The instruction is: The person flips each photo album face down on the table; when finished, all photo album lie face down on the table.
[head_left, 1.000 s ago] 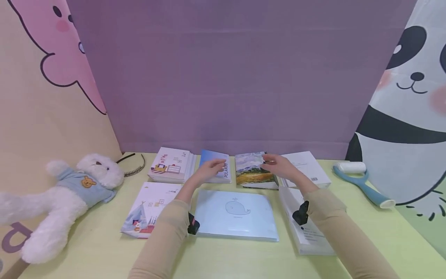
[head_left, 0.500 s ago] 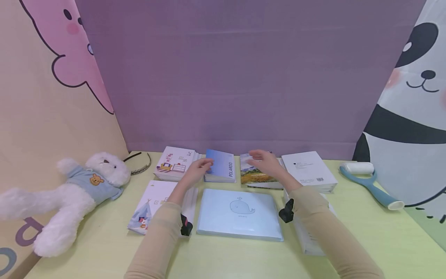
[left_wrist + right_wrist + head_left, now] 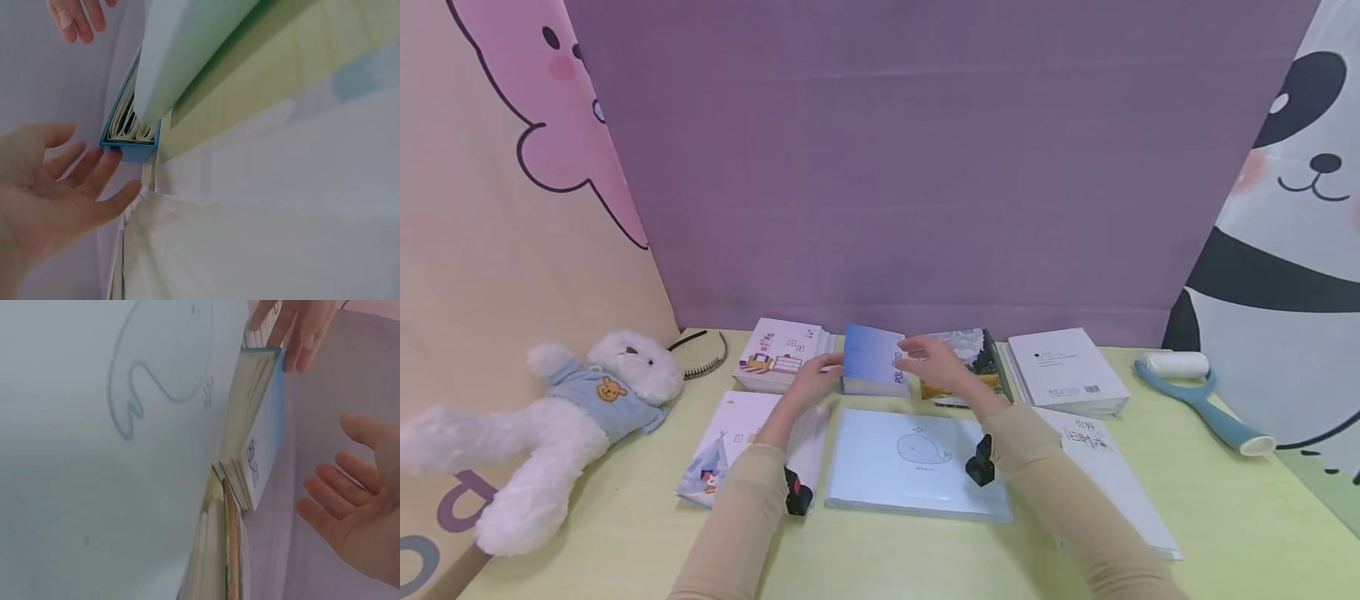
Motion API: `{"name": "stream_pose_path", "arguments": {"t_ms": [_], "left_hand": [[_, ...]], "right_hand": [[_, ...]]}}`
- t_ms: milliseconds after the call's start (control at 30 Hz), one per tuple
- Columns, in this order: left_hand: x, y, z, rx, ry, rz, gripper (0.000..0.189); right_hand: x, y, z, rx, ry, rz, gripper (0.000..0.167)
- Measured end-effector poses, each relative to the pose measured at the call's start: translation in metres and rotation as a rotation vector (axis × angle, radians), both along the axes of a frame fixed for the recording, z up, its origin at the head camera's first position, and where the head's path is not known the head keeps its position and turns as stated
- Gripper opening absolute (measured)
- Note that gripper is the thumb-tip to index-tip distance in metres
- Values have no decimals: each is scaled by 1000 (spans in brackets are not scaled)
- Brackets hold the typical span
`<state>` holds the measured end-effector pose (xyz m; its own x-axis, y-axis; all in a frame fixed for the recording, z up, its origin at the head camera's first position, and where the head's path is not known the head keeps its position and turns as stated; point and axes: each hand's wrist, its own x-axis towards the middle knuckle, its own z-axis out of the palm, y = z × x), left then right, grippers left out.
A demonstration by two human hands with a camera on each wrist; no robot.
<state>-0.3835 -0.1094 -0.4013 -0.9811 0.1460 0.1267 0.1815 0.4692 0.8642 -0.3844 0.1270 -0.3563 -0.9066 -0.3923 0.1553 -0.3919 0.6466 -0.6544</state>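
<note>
A blue photo album [image 3: 868,350] marked POLAROID lies in the back row, with a hand at either side. My left hand [image 3: 811,385] is at its left edge; in the left wrist view the left fingers [image 3: 111,159] are spread loosely, fingertips right at the album's blue edge [image 3: 140,152]. Over the album's right end hovers my right hand [image 3: 936,365], its fingers relaxed. The right wrist view shows that hand [image 3: 359,497] apart from the album [image 3: 270,434], with nothing in its grasp. A landscape-painted book [image 3: 992,358] is partly covered by the right hand.
A pale blue whale-drawing album [image 3: 887,467] lies in front. White books flank it: tent-print [image 3: 715,442], truck-print [image 3: 778,354], back-right [image 3: 1063,367] and front-right [image 3: 1120,492]. A plush bear [image 3: 602,408] and headband [image 3: 703,367] lie left, a lint roller [image 3: 1213,412] right.
My right hand has moved left, from over the landscape book to the blue album's right end. My left hand has reached the album's left edge. The head view has shifted slightly.
</note>
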Motion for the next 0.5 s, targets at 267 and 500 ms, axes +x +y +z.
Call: {"name": "stream_pose_path", "arguments": {"t_ms": [267,500], "left_hand": [[-8,-3,-11,-65,-70,-2,40],[-3,-5,-11,-122,-118,-13,42]], "right_hand": [[-10,-14,-18,9,-51,19,48],[-8,-20,-22,95,-49,16,44]]}}
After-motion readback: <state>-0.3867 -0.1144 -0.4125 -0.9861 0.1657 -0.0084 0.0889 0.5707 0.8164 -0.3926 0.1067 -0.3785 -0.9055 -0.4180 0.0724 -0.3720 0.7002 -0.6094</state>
